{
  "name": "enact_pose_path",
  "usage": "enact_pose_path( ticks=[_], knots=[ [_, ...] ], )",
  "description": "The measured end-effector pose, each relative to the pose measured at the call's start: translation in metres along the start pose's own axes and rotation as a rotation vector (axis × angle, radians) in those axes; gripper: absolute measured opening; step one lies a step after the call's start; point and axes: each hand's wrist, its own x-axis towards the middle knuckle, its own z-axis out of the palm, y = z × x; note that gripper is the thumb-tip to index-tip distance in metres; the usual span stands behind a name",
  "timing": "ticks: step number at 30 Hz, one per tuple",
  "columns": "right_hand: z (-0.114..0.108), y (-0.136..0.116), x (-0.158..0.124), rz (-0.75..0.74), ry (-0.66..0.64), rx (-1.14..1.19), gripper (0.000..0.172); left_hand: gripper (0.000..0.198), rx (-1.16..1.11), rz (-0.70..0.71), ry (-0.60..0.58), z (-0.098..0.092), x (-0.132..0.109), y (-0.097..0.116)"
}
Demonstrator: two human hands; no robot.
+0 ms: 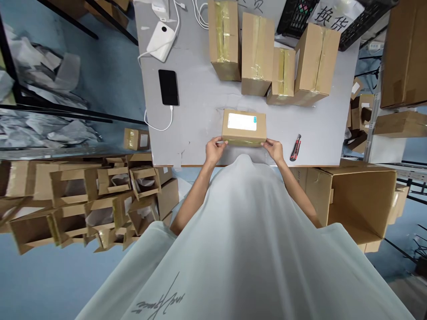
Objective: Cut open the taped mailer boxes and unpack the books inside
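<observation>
A small cardboard box with a white label on top sits at the front of the grey table. Its near side carries yellowish tape. My left hand pinches the box's near left corner, fingers closed at the edge. At the near right corner, my right hand grips the same box between thumb and fingers. To the right of it lies a red and black utility knife; neither hand touches it.
Several taped boxes stand at the back, beside a black crate. A phone on a white cable and a white power bank lie left. Opened boxes are stacked lower left; a large open carton stands lower right.
</observation>
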Motion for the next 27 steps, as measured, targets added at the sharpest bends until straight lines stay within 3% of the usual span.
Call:
enact_pose_path(
  ticks=[6, 10, 14, 17, 20, 24, 27],
  knots=[
    [-0.020, -0.037, 0.010, -0.072, 0.199, -0.054, 0.035, 0.038, 0.042, 0.188, 0.116, -0.015, 0.005, 0.025],
    [-0.015, -0.038, 0.009, -0.036, 0.148, -0.105, 0.031, 0.029, 0.095, 0.128, 0.104, -0.017, 0.004, 0.019],
    [-0.003, -0.033, -0.002, 0.020, 0.096, -0.142, 0.034, 0.032, 0.036, 0.036, 0.136, -0.011, -0.001, 0.010],
    [0.006, -0.039, -0.016, -0.155, 0.124, -0.194, 0.041, 0.034, 0.040, 0.035, 0.138, -0.009, -0.003, 0.014],
    [0.015, -0.050, -0.029, -0.263, 0.063, -0.232, 0.049, 0.031, 0.112, 0.056, 0.146, -0.010, -0.009, 0.028],
    [0.014, -0.055, -0.033, -0.113, 0.030, -0.283, 0.068, 0.035, 0.087, 0.188, 0.069, -0.003, -0.018, 0.048],
    [-0.002, -0.044, -0.024, 0.002, 0.067, -0.261, 0.081, 0.041, -0.028, 0.225, 0.006, 0.008, -0.015, 0.054]
  ],
)
